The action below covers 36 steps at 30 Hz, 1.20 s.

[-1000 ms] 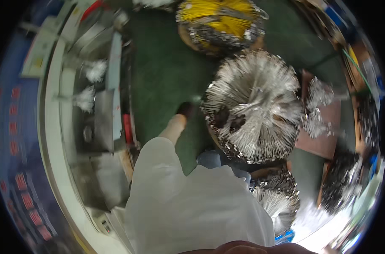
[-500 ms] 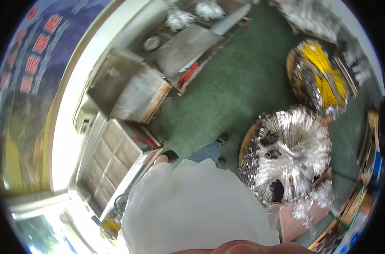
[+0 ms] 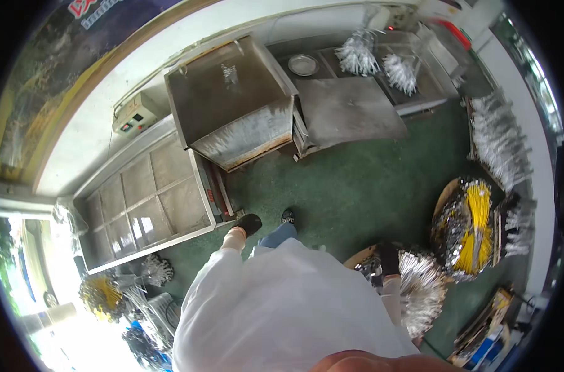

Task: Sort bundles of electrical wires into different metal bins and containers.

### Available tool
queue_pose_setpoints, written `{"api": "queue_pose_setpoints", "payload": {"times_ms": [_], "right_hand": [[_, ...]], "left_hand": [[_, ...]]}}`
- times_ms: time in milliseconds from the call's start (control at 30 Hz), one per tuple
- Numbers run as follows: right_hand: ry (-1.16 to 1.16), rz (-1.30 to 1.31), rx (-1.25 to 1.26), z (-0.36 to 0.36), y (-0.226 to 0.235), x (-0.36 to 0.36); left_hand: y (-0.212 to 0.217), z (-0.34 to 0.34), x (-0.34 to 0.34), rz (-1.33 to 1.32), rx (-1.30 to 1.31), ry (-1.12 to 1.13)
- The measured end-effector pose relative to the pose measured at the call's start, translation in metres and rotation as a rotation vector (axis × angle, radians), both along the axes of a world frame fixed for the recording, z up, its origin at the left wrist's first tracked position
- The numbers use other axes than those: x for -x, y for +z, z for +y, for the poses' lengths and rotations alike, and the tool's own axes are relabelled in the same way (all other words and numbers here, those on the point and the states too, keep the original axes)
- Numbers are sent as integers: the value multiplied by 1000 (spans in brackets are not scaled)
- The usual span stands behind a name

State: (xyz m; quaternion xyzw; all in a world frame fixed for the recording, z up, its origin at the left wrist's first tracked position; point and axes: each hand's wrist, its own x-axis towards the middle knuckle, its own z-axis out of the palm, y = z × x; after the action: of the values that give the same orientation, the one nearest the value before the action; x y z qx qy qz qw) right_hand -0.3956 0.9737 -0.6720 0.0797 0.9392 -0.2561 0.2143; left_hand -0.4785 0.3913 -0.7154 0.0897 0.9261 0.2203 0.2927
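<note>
I look straight down my white garment [image 3: 282, 310] to my two dark shoes [image 3: 249, 223] on a green floor [image 3: 356, 186]. My right hand [image 3: 388, 259] looks dark, perhaps gloved, with a pale forearm behind it. It rests at the near edge of a round basket of silvery foil-like bundles [image 3: 421, 291]; its fingers are too small to make out. My left hand is hidden. A second basket holds yellow strands ringed with silver [image 3: 474, 229], right of the first.
A large open metal box [image 3: 232, 105] and a flat metal table [image 3: 350, 108] stand ahead. A low partitioned metal tray [image 3: 145, 204] lies to the left. Silver bundles sit on the far counter [image 3: 356, 53] and a right-hand rack [image 3: 499, 142].
The view has swung round: the silver and yellow baskets went from the top and centre to the lower right, and the metal box and trays now fill the middle.
</note>
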Motion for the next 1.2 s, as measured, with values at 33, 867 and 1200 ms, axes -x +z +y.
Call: {"api": "queue_pose_setpoints", "payload": {"times_ms": [33, 867, 1200], "right_hand": [[271, 278, -162, 3, -16, 29], [538, 267, 341, -617, -26, 739], [583, 277, 350, -687, -48, 759]], "left_hand": [[-12, -11, 8, 32, -63, 85], [54, 11, -161, -436, 94, 1103], [87, -30, -18, -188, -433, 1815]]}}
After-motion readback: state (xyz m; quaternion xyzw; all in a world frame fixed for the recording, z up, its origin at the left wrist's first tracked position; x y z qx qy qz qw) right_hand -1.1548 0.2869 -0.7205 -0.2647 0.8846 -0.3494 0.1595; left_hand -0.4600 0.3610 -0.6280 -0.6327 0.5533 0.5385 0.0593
